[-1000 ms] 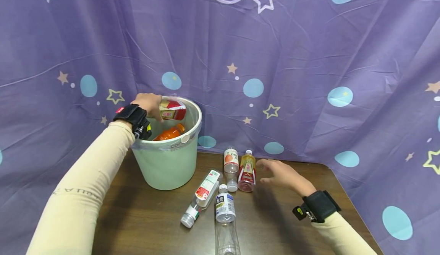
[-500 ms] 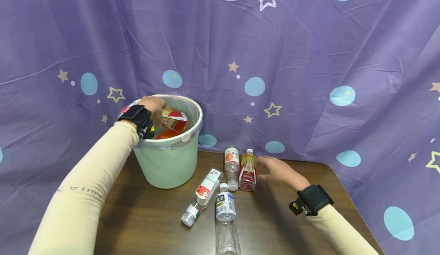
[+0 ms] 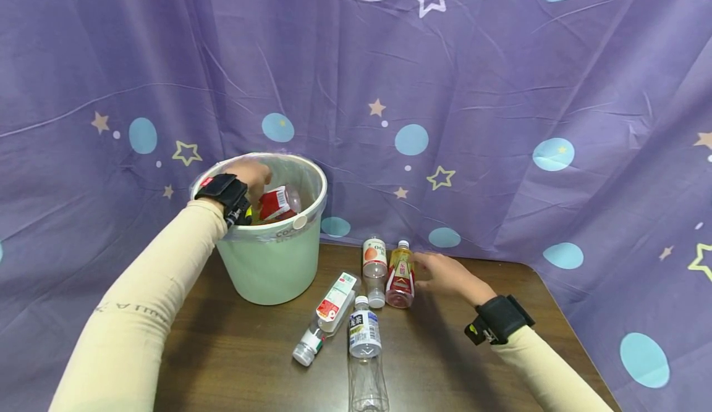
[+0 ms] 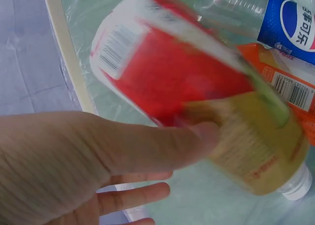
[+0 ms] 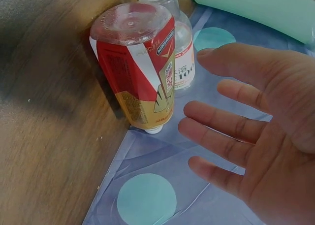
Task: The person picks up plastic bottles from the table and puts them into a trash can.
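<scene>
Fingers of the left hand (image 4: 74, 156) lie mostly straight, with the thumb (image 4: 162, 141) pressed along the side of a red-labelled bottle (image 4: 197, 102); the other fingertips extend below it, so whether they bear on the far side cannot be told. The bottle is tilted, cap end lowest, inside the pale green bin (image 3: 272, 264), above an orange bottle (image 4: 290, 87) and a clear bottle with a blue label (image 4: 290, 18) lying there. The blurred label suggests the bottle is moving or only loosely held.

Fingers of the right hand (image 5: 256, 136) are spread and straight, holding nothing. The palm faces a red-and-gold bottle (image 5: 140, 72), near but not touching, a posture suited to closing round the body from the side. This bottle lies on the tabletop (image 3: 445, 362) close to its far edge, cap toward the purple backdrop (image 3: 500, 121), base toward the near edge.

Touching its left side lies a bottle with a white label (image 3: 374, 264). Nearer the centre of the tabletop lie a white-and-red-labelled bottle (image 3: 330, 310) and a clear bottle (image 3: 364, 350). The bin stands at the far left corner, lined with a clear bag.
</scene>
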The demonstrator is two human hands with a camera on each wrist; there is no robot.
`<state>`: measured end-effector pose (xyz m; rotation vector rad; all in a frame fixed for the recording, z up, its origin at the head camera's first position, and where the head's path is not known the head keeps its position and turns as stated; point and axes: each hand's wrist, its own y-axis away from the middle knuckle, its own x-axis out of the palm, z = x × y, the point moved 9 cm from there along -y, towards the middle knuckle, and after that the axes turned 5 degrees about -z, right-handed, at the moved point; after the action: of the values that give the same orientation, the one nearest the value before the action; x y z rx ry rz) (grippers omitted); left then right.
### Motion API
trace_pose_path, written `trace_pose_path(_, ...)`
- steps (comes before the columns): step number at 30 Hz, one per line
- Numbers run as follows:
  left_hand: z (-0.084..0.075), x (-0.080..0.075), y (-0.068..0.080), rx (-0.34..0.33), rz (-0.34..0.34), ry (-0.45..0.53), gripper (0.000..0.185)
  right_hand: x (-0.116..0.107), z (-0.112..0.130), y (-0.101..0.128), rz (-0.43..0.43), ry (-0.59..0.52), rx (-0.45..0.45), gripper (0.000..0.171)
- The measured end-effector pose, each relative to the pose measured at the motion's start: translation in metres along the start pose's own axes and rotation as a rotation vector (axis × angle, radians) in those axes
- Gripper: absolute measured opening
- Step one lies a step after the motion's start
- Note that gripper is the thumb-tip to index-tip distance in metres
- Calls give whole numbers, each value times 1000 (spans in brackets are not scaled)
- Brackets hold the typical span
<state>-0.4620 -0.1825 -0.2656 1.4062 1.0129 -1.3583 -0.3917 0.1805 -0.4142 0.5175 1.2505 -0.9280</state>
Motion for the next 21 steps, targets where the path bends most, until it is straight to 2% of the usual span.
trace_pose_path(3, 2, 4, -2, -2, 33, 28, 60, 2, -1, 0, 5, -3, 0, 45)
trace_pose_path(10, 3, 7, -4, -2, 41, 94, 58, 6, -2, -1, 15, -1, 11, 43)
trace_pose_path(16, 6, 9, -8, -22, 66, 69, 56, 7, -1, -3, 23, 3, 5, 40)
trace_pose_path(21, 8, 8, -10, -27, 67, 56, 56, 7, 0, -5, 39, -8, 9, 44)
